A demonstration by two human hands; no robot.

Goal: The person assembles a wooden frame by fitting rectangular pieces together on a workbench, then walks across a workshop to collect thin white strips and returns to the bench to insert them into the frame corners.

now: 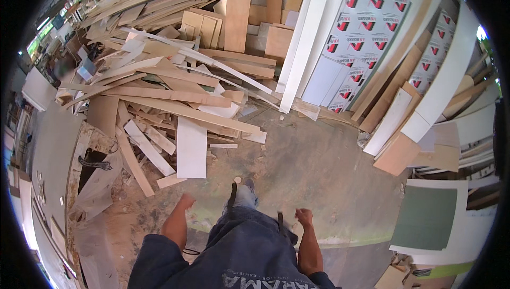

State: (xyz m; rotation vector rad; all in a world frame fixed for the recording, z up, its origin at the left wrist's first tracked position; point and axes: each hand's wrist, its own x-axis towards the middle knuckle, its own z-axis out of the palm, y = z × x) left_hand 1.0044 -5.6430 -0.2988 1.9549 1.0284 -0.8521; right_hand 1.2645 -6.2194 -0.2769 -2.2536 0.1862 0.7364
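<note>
My left hand (186,202) hangs at my left side, blurred, so its fingers cannot be made out. Nearest to it are the loose offcuts at the front of a scrap pile, among them a wide white board (191,151) and a narrow plywood strip (134,158). Neither is touched. On my other side, my right hand (304,217) is held out over the floor with its fingers curled in, and nothing shows in them. Below me, one shoe (249,185) is on the dusty concrete floor (319,169).
A tangled heap of wood offcuts (175,95) fills the left front. Tall white panels (305,39) and a printed board (366,18) lean at the back. Right of me lies a green sheet (425,218) on a white board. A grey tabletop (50,156) runs along the left.
</note>
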